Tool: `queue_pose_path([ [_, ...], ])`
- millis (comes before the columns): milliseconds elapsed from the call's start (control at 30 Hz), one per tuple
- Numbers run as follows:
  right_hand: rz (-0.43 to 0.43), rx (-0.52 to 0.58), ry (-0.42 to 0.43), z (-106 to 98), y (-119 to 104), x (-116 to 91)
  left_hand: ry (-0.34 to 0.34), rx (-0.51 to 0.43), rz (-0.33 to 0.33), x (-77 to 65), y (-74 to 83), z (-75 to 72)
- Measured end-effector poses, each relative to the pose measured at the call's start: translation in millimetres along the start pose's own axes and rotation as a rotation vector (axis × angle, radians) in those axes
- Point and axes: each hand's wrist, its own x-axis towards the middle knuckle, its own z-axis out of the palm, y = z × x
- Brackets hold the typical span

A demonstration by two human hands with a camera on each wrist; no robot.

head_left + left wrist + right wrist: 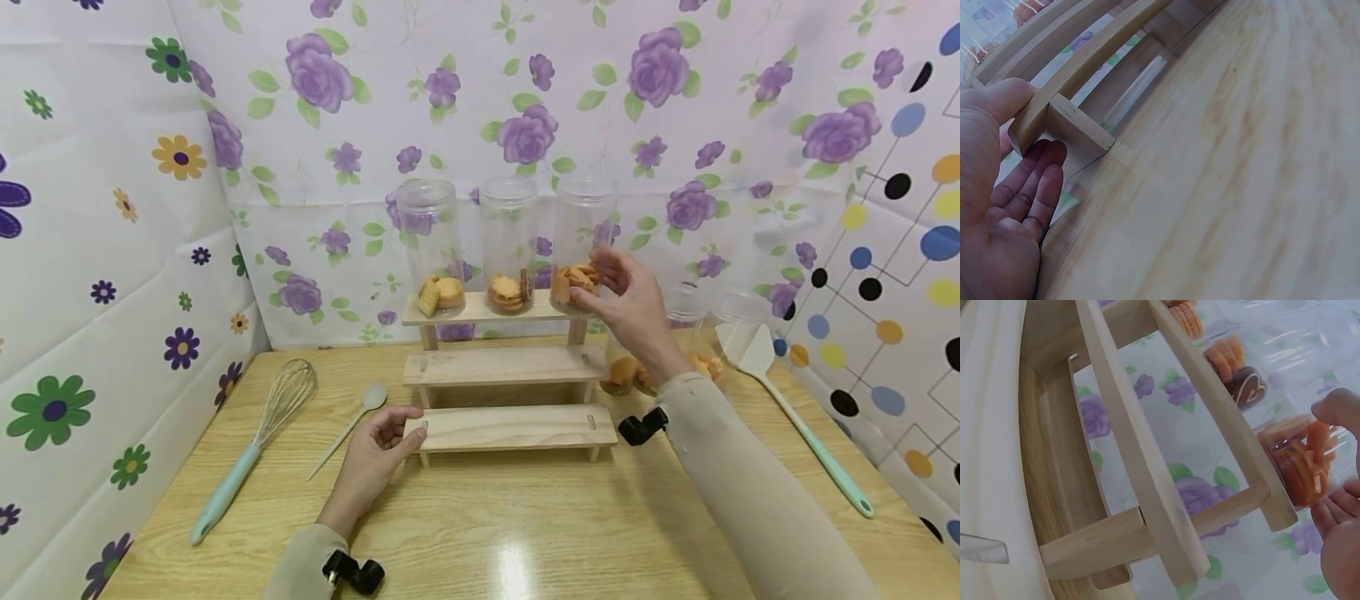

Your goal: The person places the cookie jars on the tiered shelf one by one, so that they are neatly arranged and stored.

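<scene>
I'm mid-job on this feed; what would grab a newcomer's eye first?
Three tall clear jars with biscuits inside stand in a row on the wooden stand's top step. The right hand grips the rightmost of them, while the left hand holds the lowest step's left end. Behind, big purple roses cover the backdrop.
</scene>
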Motion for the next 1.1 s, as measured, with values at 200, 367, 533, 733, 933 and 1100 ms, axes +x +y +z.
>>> queue_pose_path([
  [200, -0.066, 0.004, 0.046, -4, -9, -8, 0.005, 0.004, 0.005, -0.6, -0.6, 0.0],
  [367, -0.126, 0.021, 0.126, -15, -19, -21, 0.004, 0.003, 0.001, -1.0, 0.0, 0.0],
  [533, -0.164, 0.021, 0.219, -30, -25, -38, 0.003, 0.003, -0.004, -1.2, 0.3, 0.2],
  [733, -0.162, -0.033, 0.297, -53, -19, -59, 0.003, 0.007, -0.003, -0.4, -1.0, 0.2],
  [933, -0.148, -0.108, 0.391, -77, -11, -73, 0.002, 0.004, -0.006, -0.1, -2.3, 0.3],
  [1100, -0.111, -0.133, 0.431, -94, -6, -79, 0.004, 0.008, -0.001, -0.4, -1.9, -0.3],
])
